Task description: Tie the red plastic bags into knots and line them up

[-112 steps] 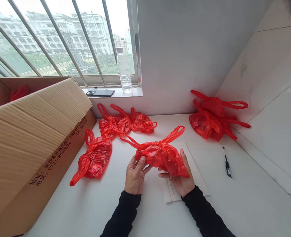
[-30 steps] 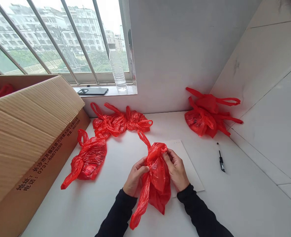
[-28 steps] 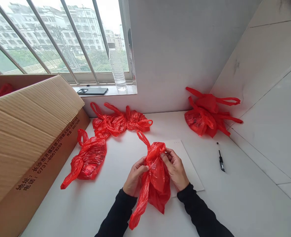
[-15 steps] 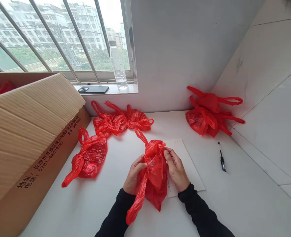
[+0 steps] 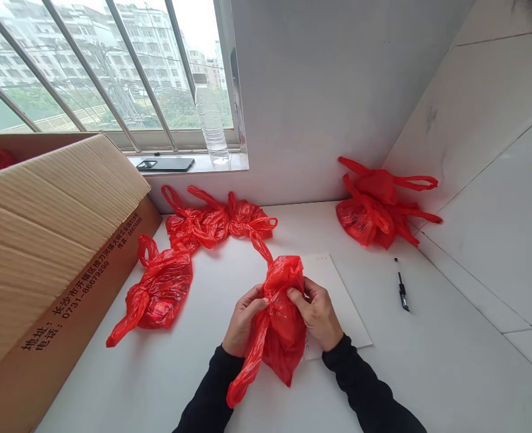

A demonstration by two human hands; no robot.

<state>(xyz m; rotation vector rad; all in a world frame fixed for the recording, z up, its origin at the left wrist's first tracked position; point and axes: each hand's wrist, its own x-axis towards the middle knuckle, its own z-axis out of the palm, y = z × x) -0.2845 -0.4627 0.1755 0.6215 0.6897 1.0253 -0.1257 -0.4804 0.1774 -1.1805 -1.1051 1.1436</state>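
A red plastic bag, gathered near its middle, is held up between my two hands over the white table. My left hand pinches it at the gathered knot, thumb on top. On the other side my right hand grips the bag's right edge, its thumb pressed onto the plastic and its fingers behind. One handle loop points away from me and the other hangs toward my left forearm. Whatever is inside the bag is hidden. Partly under the bag and right hand lies a white sheet of paper or pad.
Another tied red bag lies left, beside a large cardboard box. Several red bags line the wall, and more red bags sit in the right corner. A pen lies right. The sill holds a phone and a water bottle.
My right thumb has moved left, from the bag's edge onto its front near the knot. My left hand keeps its pinch. The whole view has shifted slightly.
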